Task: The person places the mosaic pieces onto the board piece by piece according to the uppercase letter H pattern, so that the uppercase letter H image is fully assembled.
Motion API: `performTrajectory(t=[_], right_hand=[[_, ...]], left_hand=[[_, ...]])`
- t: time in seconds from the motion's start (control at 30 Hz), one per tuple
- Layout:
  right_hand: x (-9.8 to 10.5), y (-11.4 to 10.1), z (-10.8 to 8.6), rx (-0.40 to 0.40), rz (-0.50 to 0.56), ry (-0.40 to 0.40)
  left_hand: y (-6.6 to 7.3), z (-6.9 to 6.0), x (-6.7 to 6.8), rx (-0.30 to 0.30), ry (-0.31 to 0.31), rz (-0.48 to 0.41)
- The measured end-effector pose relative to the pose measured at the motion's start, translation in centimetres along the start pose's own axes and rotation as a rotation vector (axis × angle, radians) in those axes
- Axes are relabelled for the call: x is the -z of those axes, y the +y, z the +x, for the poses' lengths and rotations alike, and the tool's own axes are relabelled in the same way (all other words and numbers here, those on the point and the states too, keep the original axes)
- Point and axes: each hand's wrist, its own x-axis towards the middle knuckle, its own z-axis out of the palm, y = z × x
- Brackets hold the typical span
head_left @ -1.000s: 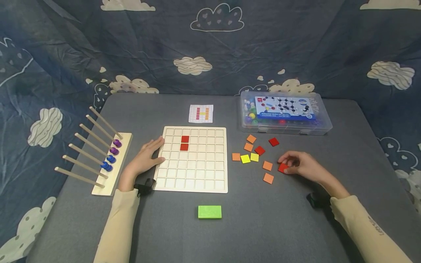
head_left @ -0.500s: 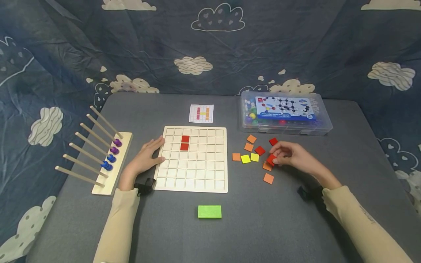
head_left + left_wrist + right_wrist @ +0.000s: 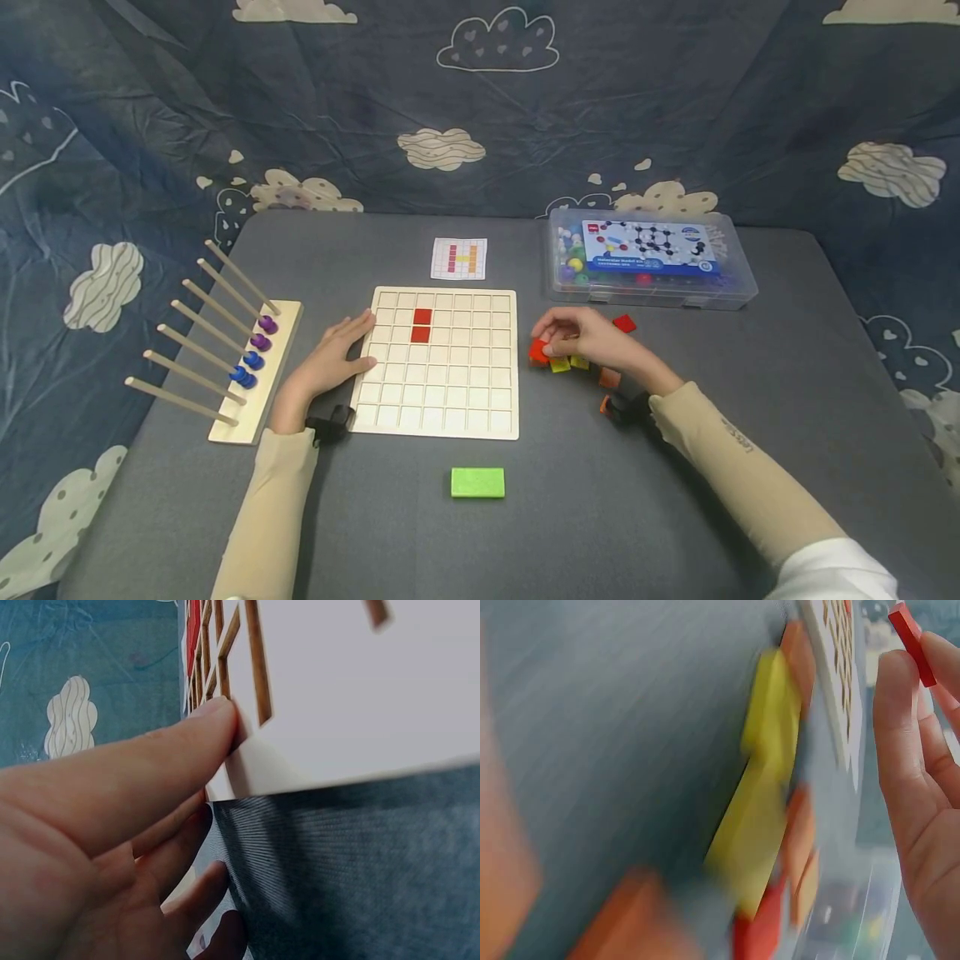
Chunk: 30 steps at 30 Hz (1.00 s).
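Note:
Between thumb and fingertips my right hand [image 3: 581, 335] pinches a red square tile [image 3: 913, 643], held above the loose tiles just right of the wooden grid board [image 3: 435, 392]. Two red tiles [image 3: 422, 334] lie in one column of the board, one below the other. My left hand [image 3: 327, 360] rests with fingers extended along the board's left edge; in the left wrist view the thumb [image 3: 214, 724] touches the board's rim. Under and around the right hand lie yellow tiles [image 3: 754, 832], orange tiles [image 3: 610, 377] and another red tile [image 3: 624, 322], some partly hidden by the hand.
A small pattern card [image 3: 459, 259] lies behind the board. At the back right stands a clear plastic box [image 3: 652, 287] of molecular model parts. A pegged wooden rack [image 3: 281, 367] with blue and purple pieces is at left. A green block [image 3: 477, 483] lies in front.
My right hand has lifted the red tile from the right side of the loose tiles and carried it left over them, close to the board. The left hand stays put.

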Motion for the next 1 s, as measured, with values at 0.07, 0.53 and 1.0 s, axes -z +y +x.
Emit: performTrajectory(t=[0.07, 0.53, 1.0], right_hand=[[-1.0, -0.6, 1.3, 0.022, 0.004, -0.022], [-7.0, -5.1, 8.8, 0.154, 0.019, -0.141], [-10.5, -5.6, 11.9, 0.118, -0.191, -0.136]], left_hand=[[-0.1, 0.0, 0.0, -0.003, -0.003, 0.003], [0.0, 0.0, 0.1, -0.007, -0.018, 0.007], [-0.1, 0.1, 0.0, 0.004, -0.024, 0.008]])
